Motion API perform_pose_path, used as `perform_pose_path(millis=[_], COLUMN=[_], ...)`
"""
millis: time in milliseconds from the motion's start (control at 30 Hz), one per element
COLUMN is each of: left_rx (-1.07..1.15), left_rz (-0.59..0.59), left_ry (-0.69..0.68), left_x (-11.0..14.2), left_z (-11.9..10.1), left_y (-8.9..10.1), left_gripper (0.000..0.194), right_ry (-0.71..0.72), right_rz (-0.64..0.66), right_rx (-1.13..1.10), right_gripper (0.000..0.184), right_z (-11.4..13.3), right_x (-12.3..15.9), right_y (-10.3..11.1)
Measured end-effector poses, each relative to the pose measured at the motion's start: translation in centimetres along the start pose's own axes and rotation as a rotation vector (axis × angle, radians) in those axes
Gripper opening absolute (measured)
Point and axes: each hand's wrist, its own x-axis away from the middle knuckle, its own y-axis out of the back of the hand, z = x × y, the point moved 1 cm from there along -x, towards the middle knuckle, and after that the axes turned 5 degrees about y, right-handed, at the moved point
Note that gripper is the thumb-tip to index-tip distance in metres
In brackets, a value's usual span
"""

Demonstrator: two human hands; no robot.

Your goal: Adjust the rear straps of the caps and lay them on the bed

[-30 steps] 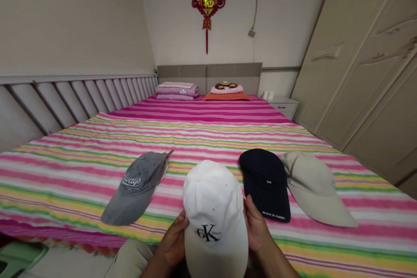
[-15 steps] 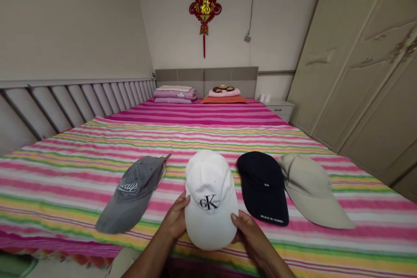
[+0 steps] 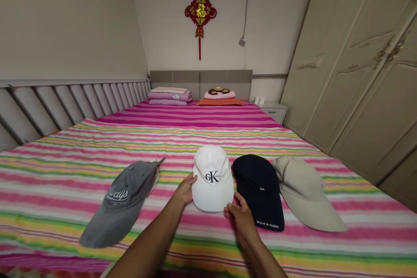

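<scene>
Between my two hands is a white baseball cap (image 3: 212,195) with black "CK" lettering, its brim toward me. My left hand (image 3: 186,189) grips the cap's left side, thumb on top near where brim and crown meet. With thumb and fingers, my right hand (image 3: 239,215) pinches the brim's front right edge. Just right of it lies a black baseball cap (image 3: 259,182) with white text on its brim, overlapping a beige baseball cap (image 3: 309,195). Off to the left rests a grey baseball cap (image 3: 122,202) with white lettering.
A striped bedsheet (image 3: 130,143) covers the bed. Folded purple bedding (image 3: 171,96) and a pink pillow-like bundle (image 3: 220,94) sit by the headboard (image 3: 224,79). A railing (image 3: 65,104) runs along the left; a wardrobe (image 3: 352,78) and nightstand (image 3: 273,110) stand right.
Both hands have carried the white cap forward, away from me and down toward the bed. My right hand has shifted from the brim's side to its front corner. The view has moved slightly.
</scene>
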Motion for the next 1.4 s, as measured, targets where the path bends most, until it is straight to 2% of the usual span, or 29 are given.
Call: perform_pose_path(millis=[333, 500, 667, 833, 1000, 1100, 1300, 1400], left_rx=[-0.108, -0.170, -0.227, -0.313, -0.380, -0.413, -0.459, -0.496], left_rz=[-0.097, -0.200, -0.322, -0.353, -0.370, -0.390, -0.384, -0.374], left_ry=[0.040, -0.054, -0.169, -0.185, -0.189, -0.196, -0.211, -0.218], left_x=[-0.6, -0.5, -0.4, -0.4, -0.5, -0.6, -0.8, -0.8], left_z=[0.4, 1.0, 1.6, 1.7, 1.6, 1.6, 1.8, 1.8], left_y=[0.0, -0.3, -0.5, -0.3, -0.1, 0.2, 0.7, 0.6], left_gripper=[0.025, 0.028, 0.035, 0.034, 0.034, 0.033, 0.034, 0.032], right_ry=[-0.071, -0.114, -0.136, -0.135, -0.114, -0.062, 0.321, 0.408], right_rz=[-0.013, 0.000, 0.033, 0.041, 0.022, 0.065, 0.064, 0.122], right_rx=[-0.039, -0.047, -0.068, -0.067, -0.042, 0.123, 0.604, 0.746], right_gripper=[0.067, 0.062, 0.052, 0.050, 0.050, 0.053, 0.049, 0.051], right_z=[-0.8, -0.9, 0.2, 1.0, 0.6, 0.2, -0.2, -0.7], right_x=[-0.1, -0.1, 0.8, 2.1, 2.9, 3.0, 3.8, 4.3], right_y=[1.1, 1.8, 1.7, 1.4, 1.7, 1.9, 1.9, 1.8])
